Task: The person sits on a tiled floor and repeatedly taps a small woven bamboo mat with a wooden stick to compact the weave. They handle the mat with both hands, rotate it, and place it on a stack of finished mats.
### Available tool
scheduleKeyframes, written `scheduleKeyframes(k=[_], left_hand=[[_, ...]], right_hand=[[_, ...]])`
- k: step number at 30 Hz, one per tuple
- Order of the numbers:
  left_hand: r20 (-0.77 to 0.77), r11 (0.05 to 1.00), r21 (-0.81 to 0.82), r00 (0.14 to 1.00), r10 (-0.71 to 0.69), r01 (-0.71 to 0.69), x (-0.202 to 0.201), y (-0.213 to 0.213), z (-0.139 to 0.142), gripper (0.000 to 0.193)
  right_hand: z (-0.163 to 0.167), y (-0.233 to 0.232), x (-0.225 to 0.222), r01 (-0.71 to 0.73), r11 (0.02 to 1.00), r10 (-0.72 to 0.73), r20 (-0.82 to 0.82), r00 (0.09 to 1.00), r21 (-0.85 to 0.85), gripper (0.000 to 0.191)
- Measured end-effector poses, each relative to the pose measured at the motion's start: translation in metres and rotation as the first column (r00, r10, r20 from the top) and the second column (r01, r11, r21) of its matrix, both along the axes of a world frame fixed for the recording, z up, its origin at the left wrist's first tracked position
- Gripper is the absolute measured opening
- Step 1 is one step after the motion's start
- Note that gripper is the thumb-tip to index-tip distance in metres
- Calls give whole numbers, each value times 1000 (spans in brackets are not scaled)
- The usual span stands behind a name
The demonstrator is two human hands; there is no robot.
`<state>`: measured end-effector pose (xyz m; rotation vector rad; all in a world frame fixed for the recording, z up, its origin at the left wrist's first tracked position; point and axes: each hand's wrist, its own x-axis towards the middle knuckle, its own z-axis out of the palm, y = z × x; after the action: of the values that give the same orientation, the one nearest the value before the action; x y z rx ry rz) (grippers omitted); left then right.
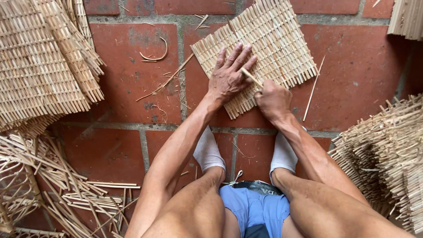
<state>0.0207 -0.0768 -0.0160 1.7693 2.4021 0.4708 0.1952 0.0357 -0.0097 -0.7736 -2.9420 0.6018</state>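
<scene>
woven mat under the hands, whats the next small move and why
Probably push the thin stick further into the woven mat. The right hand pinches it with its tip at the mat's weave, while the left hand lies flat, pinning the mat to the brick floor.

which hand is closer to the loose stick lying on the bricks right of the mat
Right. The right hand sits just left of the loose stick; the left hand lies flat on the woven mat, farther away.
</scene>
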Motion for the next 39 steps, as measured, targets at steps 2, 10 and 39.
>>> scheduleKeyframes(k=[2,10,39], left_hand=[[5,1000,-23,1000,-18,18,1,2,-2,67],[32,999,-36,999,-12,13,5,5,-3,69],[5,988,-26,989,-151,151,-32,7,-3,76]], right_hand=[[-5,6,9,44,992,-49,-39,998,-121,22],[3,14,42,-14,950,-81,-289,954,-311,15],[71,-40,64,-333,931,328,-59,943,-150,23]])
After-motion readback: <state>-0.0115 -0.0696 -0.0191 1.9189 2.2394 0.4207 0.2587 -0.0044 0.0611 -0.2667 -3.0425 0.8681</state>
